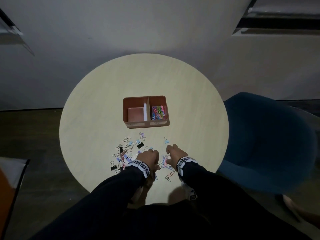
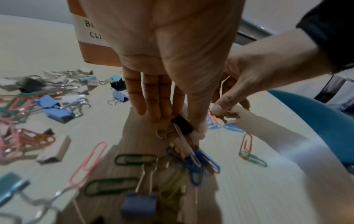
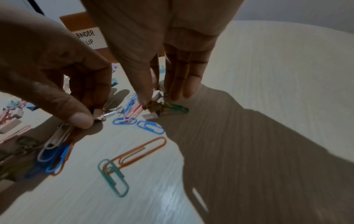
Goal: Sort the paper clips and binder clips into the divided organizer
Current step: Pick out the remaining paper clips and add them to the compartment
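The orange divided organizer (image 1: 128, 118) stands mid-table; its right compartment holds coloured paper clips (image 1: 158, 112). Loose binder clips and paper clips (image 1: 127, 149) lie in front of it. My left hand (image 2: 180, 125) pinches a black binder clip (image 2: 182, 124) just above the table, and a white paper clip (image 2: 188, 145) hangs from it. My right hand (image 3: 159, 98) pinches the gold handles of a small white binder clip (image 3: 151, 116) that touches the table. The two hands work close together, the left hand (image 1: 149, 156) beside the right hand (image 1: 173, 152).
An orange paper clip hooked to a teal one (image 3: 122, 160) lies near the table's front edge. A blue chair (image 1: 270, 139) stands to the right of the round table (image 1: 190, 94). A blue binder clip (image 1: 166, 140) lies alone ahead of my right hand.
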